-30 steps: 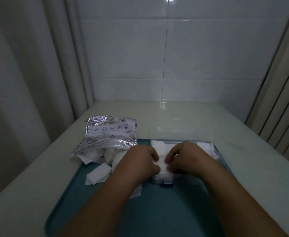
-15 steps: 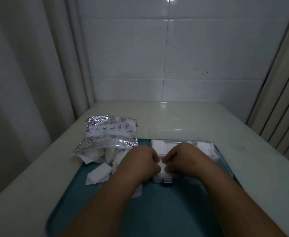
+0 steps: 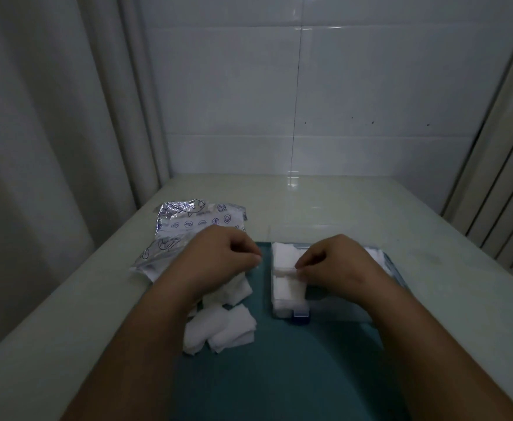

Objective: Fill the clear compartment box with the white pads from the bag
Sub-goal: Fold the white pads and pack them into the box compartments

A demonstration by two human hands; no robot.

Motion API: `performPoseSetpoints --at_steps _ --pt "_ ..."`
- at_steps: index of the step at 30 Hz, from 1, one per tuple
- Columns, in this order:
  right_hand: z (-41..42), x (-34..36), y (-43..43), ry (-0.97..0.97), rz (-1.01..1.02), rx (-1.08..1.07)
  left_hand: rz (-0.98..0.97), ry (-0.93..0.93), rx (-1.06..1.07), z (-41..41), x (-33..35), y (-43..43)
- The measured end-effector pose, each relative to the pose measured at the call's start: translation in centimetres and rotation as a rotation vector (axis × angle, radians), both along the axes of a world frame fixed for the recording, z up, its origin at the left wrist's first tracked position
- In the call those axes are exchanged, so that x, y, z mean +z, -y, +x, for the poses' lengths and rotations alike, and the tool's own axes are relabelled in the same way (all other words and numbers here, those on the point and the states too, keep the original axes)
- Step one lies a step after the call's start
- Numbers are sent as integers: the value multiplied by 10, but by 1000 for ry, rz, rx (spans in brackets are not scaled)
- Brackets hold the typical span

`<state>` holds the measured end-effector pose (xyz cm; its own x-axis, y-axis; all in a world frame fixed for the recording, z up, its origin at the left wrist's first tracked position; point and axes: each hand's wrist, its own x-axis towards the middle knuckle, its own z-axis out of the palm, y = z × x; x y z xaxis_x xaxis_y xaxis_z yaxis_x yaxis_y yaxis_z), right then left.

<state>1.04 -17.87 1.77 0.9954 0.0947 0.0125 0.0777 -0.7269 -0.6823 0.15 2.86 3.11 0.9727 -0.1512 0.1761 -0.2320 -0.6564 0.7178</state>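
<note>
1. My right hand is curled, and its fingertips pinch the edge of a white pad lying across the clear compartment box.
2. The box sits directly under that grip. The compartments just below and beyond my fingertips hold packed pads, and a blue latch shows on the edge nearest me.
3. My left hand is curled too, thumb against forefinger. I cannot tell whether it holds anything.
4. Loose pads are heaped beneath my left hand and nearer to me.
5. The crinkled bag lies just beyond that hand.
6. Box and heap rest on a teal tray, which sits on a pale table.
</note>
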Motion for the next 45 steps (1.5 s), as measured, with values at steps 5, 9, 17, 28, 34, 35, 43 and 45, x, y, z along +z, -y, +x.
performPoseSetpoints --at_steps 5,9,17,28,34,35,43,45 --pt "-3 -1 -8 85 23 54 46 -42 38 -4 3 -26" --pt "-8 -4 -19 165 -24 105 203 -55 68 -12 0 -37" --pt "-22 -7 -49 291 -335 428 519 -120 -21 -38 -10 -45" --pt "-29 -19 -74 329 -676 595 650 -54 -81 -42 -40 -54" --pt "-30 -19 -78 421 -689 562 708 78 -43 -45 -40 -42" --pt "-31 -19 -79 422 -699 555 714 97 -25 -46 -40 -41" --pt "-29 -8 -60 317 -489 418 466 -19 -8 -42 -32 -57" --pt "-30 -2 -53 309 -391 345 381 -30 -11 -40 -29 -61"
